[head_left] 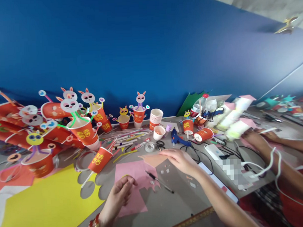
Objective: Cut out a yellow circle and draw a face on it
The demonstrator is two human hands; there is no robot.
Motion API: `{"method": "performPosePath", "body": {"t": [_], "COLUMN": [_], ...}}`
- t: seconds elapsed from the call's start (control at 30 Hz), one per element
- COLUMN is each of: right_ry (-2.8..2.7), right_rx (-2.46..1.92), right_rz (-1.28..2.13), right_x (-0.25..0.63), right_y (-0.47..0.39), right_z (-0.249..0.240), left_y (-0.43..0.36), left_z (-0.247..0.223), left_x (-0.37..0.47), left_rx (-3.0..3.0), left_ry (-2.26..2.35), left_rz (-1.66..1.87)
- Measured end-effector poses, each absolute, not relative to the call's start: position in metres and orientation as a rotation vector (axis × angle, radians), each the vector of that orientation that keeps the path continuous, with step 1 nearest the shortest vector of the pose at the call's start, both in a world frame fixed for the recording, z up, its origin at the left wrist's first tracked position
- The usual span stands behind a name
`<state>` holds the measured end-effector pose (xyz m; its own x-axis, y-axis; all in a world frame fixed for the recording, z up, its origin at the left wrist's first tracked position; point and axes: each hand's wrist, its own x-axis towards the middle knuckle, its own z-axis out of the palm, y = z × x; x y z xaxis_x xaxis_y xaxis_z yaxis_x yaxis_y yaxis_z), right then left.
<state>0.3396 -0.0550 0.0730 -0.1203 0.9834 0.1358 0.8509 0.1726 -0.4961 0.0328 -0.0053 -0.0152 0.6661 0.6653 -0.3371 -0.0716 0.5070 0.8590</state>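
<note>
My left hand (123, 191), with a red beaded bracelet at the wrist, is closed above a pink sheet of paper (132, 203). Its fingers are curled together, and a thin yellow edge shows by them; what they hold I cannot make out. My right hand (177, 159) reaches forward with its fingers together at the right corner of a piece of orange paper (153, 160). The thumb is hidden. Between the hands a black pen (159, 181) lies partly across the pink sheet, near small paper scraps (192, 185).
Cup figures with rabbit heads (82, 130) crowd the left. A yellow sheet (45, 205) has round cut-outs. Behind are clear tape (150, 147), scissors (160, 145), stacked cups (156, 117) and a blue glue gun (179, 137). Rightward lie a power strip (215, 154), a phone (217, 181) and another person's arms (258, 145).
</note>
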Motion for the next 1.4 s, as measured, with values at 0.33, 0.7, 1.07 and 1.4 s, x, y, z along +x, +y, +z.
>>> {"method": "performPosePath", "body": {"t": [0.33, 0.7, 1.07, 1.4], "right_ry": [-1.167, -1.269, -1.108, -1.065], "right_rx": [-1.848, -1.949, -1.815, -1.862], "right_rz": [0.355, 0.468, 0.445, 0.547], "right_x": [0.422, 0.41, 0.399, 0.398], "right_y": [-0.092, -0.098, -0.057, -0.149], "right_z": [0.049, 0.035, 0.021, 0.039], "left_y": [-0.005, -0.005, -0.007, -0.005], "left_z": [-0.012, -0.01, -0.009, -0.01], "left_x": [0.032, 0.033, 0.035, 0.033], "left_rx": [0.902, 0.931, 0.888, 0.869], "left_ry": [0.717, 0.725, 0.709, 0.699], "left_rz": [0.506, 0.504, 0.508, 0.482]}}
